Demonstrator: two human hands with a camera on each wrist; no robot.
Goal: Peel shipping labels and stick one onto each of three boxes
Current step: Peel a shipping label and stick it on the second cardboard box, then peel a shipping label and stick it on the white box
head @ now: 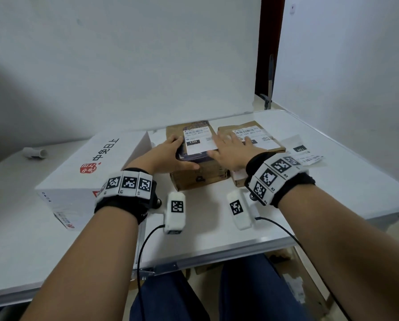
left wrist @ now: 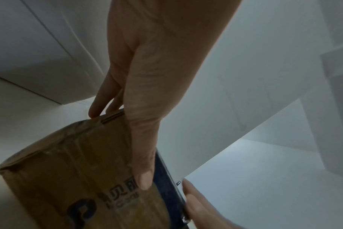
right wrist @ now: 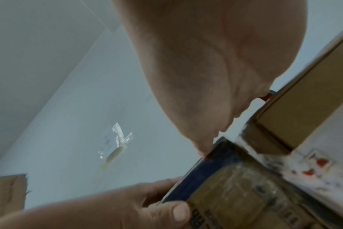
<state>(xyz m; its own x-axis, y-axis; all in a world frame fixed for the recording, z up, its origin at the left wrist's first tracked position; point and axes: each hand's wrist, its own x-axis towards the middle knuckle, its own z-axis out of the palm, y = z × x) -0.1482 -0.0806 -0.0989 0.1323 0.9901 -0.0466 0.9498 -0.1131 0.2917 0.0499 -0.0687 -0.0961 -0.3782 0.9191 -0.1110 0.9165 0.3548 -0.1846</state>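
Observation:
The middle brown box (head: pixel 198 179) carries a white shipping label (head: pixel 199 141) on its dark-printed top. My left hand (head: pixel 173 154) grips this box at its near left corner, thumb along the front edge and fingers over the left side; the left wrist view shows the hand (left wrist: pixel 143 108) on the box (left wrist: pixel 68 170). My right hand (head: pixel 230 147) lies flat with fingers spread, pressing the label's right edge. To the right, the second brown box (head: pixel 272 147) bears a label (head: pixel 251 133). At the left stands a large white box (head: pixel 96 167) with no label that I can see.
Loose label sheets (head: pixel 302 151) lie at the right of the white table (head: pixel 332 205). Two white tagged blocks (head: pixel 176 212) (head: pixel 239 209) with black cables sit near the front edge. A short white pipe piece (head: pixel 35 153) lies far left. A wall stands close behind the boxes.

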